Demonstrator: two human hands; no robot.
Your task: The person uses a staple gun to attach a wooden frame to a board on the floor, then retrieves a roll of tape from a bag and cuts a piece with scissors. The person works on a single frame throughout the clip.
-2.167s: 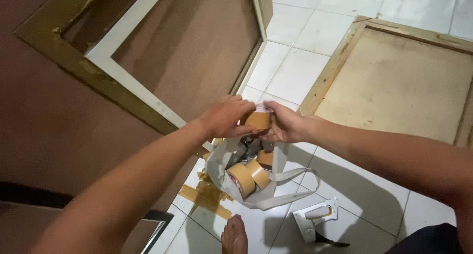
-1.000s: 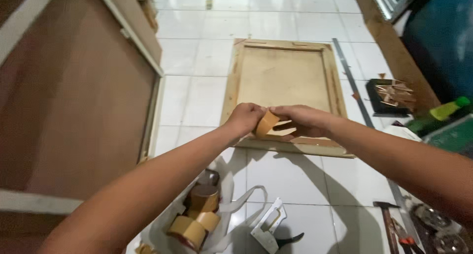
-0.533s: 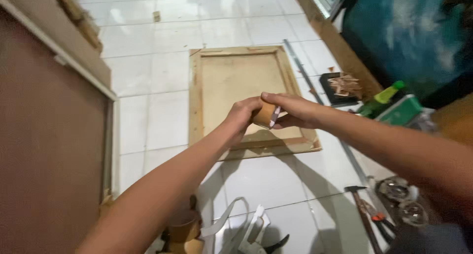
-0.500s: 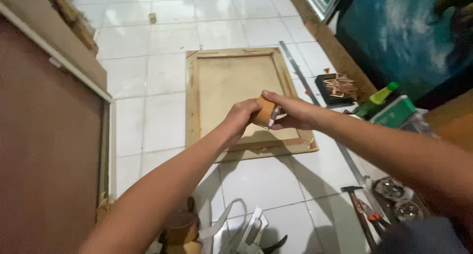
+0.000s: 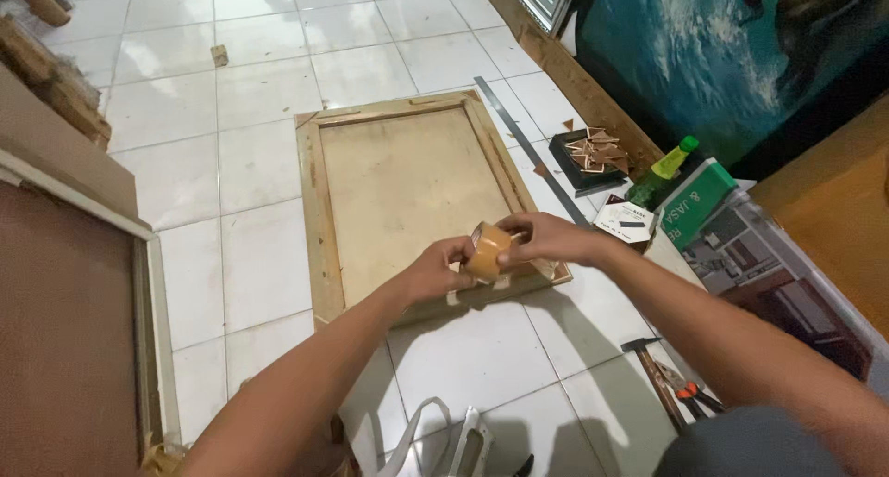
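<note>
- Head camera view: a roll of brown packing tape (image 5: pixel 486 252) sits between both hands, held in the air above the lower right corner of a wooden-framed canvas lying face down (image 5: pixel 319 218) on the white tiled floor (image 5: pixel 185 162).
- The left hand (image 5: pixel 433 273) grips the roll from the left, fingers curled and pressed against its side.
- The right hand (image 5: pixel 546 238) closes over the roll from the right, thumb and fingertips pinching its edge.
- Right of the frame lie a long metal ruler (image 5: pixel 528 148), a black tray of small brown triangular pieces (image 5: pixel 593 155) and a green bottle with a yellow cap (image 5: pixel 662 169).
- A hammer (image 5: pixel 656 375) lies near the right forearm.
- A large brown panel with a pale frame (image 5: pixel 65 347) fills the left edge.
</note>
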